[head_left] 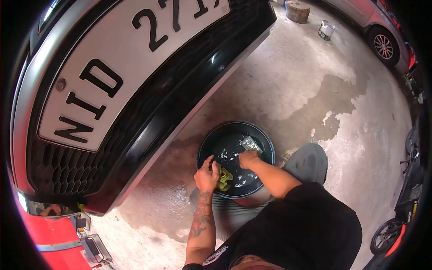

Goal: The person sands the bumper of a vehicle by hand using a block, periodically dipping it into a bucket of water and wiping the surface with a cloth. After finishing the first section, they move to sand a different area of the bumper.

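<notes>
A round black tub (201, 158) of water stands on the floor between my knees. At its left side my left hand (207, 175) is bent over the rim, closed on a wet yellow-green cloth (225, 179) that hangs down inside the tub. My right hand (248, 159) is closed in a fist over the water, on the right half of the tub. Just beyond its knuckles lies a pale, shiny, greenish block-like piece (251, 144); I cannot tell whether the fist holds part of it. Bright reflections and ripples break up the water surface.
A car's black bumper (198, 85) with a white number plate (103, 85) overhangs close on the left. Wet patches (324, 103) mark the concrete floor. Farther back are a paint can (326, 30), a round block (297, 11) and another car's wheel (383, 43). A red vehicle (54, 238) stands lower left.
</notes>
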A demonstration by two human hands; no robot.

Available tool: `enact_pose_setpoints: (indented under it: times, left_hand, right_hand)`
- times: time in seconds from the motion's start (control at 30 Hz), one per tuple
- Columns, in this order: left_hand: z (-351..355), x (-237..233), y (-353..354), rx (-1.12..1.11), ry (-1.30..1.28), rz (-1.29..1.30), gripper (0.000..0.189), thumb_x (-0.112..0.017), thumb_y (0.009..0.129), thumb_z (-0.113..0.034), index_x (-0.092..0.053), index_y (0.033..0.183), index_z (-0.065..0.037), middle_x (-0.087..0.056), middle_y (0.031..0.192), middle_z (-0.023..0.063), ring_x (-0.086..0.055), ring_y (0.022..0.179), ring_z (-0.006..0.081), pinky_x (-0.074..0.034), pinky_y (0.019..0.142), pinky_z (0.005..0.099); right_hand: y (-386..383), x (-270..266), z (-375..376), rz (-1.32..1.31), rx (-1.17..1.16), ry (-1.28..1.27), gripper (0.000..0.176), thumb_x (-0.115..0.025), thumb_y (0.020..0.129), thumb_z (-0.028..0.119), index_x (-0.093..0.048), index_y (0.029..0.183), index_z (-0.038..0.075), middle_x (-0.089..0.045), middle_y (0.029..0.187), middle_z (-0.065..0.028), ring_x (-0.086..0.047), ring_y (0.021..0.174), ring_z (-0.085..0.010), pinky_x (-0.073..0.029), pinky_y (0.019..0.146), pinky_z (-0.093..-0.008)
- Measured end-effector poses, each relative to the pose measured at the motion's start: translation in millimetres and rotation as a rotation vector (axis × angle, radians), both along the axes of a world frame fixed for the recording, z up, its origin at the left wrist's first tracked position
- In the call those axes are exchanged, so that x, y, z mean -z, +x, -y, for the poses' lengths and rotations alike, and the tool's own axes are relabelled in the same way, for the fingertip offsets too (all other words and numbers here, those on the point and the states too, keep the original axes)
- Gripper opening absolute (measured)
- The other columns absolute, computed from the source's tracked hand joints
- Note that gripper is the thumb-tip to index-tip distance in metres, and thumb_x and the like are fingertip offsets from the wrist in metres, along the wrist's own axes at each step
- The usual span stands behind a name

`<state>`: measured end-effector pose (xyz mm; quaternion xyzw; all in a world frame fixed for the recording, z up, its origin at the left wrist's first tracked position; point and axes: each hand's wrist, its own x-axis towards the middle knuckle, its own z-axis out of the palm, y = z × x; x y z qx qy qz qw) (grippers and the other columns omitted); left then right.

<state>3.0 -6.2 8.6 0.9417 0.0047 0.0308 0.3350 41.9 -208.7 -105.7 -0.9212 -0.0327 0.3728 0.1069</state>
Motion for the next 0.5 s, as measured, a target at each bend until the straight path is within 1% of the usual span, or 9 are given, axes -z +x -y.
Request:
enact_pose_setpoints:
  times: [0.03,0.07,0.13,0.2,0.23,0.27,0.33,0.4,0.5]
  left_hand:
    - [0.9,0.5,-1.0,0.001,-0.024,0.018,0.03,-0.066,0.097,-0.029,-0.074,0.124,-0.019,-0.077,0.088,0.0114,-0.074,0.075,0.0322,-0.058,0.072,0.0423]
    - [1.9,1.3,-1.1,0.002,-0.028,0.027,0.029,-0.066,0.097,-0.029,-0.074,0.123,-0.019,-0.077,0.087,0.0111,-0.074,0.074,0.0315,-0.058,0.072,0.042]
    - [0.8,2.7,-0.9,0.002,-0.036,0.042,0.028,-0.067,0.096,-0.028,-0.075,0.121,-0.018,-0.077,0.085,0.0105,-0.074,0.072,0.03,-0.058,0.071,0.0415]
    - [1.7,-2.2,-1.0,-0.007,-0.062,-0.012,0.028,-0.067,0.097,-0.029,-0.075,0.121,-0.018,-0.077,0.087,0.0116,-0.075,0.077,0.0309,-0.058,0.074,0.0408]
    - [1.7,-3.9,-1.3,-0.01,-0.074,-0.04,0.028,-0.067,0.097,-0.029,-0.075,0.121,-0.018,-0.077,0.088,0.0121,-0.076,0.079,0.0314,-0.058,0.075,0.0405]
    - [1.3,-3.6,-1.3,-0.009,-0.068,-0.044,0.027,-0.067,0.097,-0.029,-0.075,0.121,-0.018,-0.077,0.088,0.0122,-0.076,0.079,0.0312,-0.058,0.075,0.0404]
    - [0.5,-2.3,-1.8,-0.003,-0.054,-0.051,0.027,-0.067,0.097,-0.028,-0.075,0.121,-0.017,-0.077,0.088,0.0122,-0.076,0.078,0.031,-0.058,0.074,0.0402]
    - [-0.6,-0.1,-2.0,0.004,-0.057,-0.027,0.027,-0.067,0.097,-0.029,-0.075,0.12,-0.017,-0.077,0.089,0.0122,-0.076,0.078,0.0306,-0.058,0.074,0.0401]
    - [-1.2,-1.9,-3.5,0.004,-0.073,-0.016,0.026,-0.067,0.097,-0.028,-0.075,0.119,-0.016,-0.078,0.089,0.0124,-0.076,0.077,0.0303,-0.058,0.074,0.04]
  right_hand:
    - [-0.8,-15.3,1.0,0.018,0.074,0.022,0.042,-0.076,0.088,0.033,-0.073,0.124,0.012,-0.073,0.124,-0.0145,-0.069,0.118,-0.0329,-0.053,0.099,-0.0492]
    - [2.2,-30.2,4.3,0.037,0.136,0.054,0.044,-0.077,0.087,0.037,-0.072,0.126,0.016,-0.073,0.125,-0.016,-0.069,0.119,-0.0336,-0.054,0.098,-0.0486]
    - [-1.4,-77.0,12.7,0.238,0.287,0.188,0.043,-0.076,0.087,0.037,-0.069,0.125,0.016,-0.071,0.122,-0.0145,-0.069,0.114,-0.0355,-0.054,0.096,-0.0489]
    - [1.7,-132.1,18.5,0.539,0.396,0.352,0.041,-0.076,0.086,0.033,-0.066,0.121,0.016,-0.068,0.118,-0.0124,-0.069,0.107,-0.0378,-0.055,0.092,-0.0496]
    - [7.2,-151.1,21.9,0.74,0.408,0.465,0.04,-0.078,0.083,0.028,-0.063,0.118,0.015,-0.065,0.113,-0.0122,-0.068,0.103,-0.039,-0.055,0.087,-0.0501]
    - [17.3,-173.2,23.3,0.951,0.382,0.556,0.04,-0.078,0.084,0.023,-0.062,0.119,0.015,-0.064,0.11,-0.0145,-0.067,0.102,-0.0416,-0.055,0.081,-0.0529]
    - [41.5,-213.3,23.1,1.273,0.32,0.653,0.04,-0.079,0.084,0.018,-0.065,0.121,0.011,-0.064,0.112,-0.0118,-0.065,0.104,-0.0381,-0.055,0.085,-0.0471]
    - [71.8,-243.0,19.9,1.418,0.279,0.69,0.041,-0.08,0.083,0.018,-0.066,0.121,0.011,-0.065,0.113,-0.0116,-0.065,0.104,-0.0376,-0.055,0.086,-0.0461]
    - [94.5,-260.7,10.7,1.553,0.231,0.692,0.039,-0.081,0.082,0.019,-0.068,0.119,0.011,-0.066,0.112,-0.0115,-0.065,0.103,-0.0375,-0.056,0.085,-0.0452]
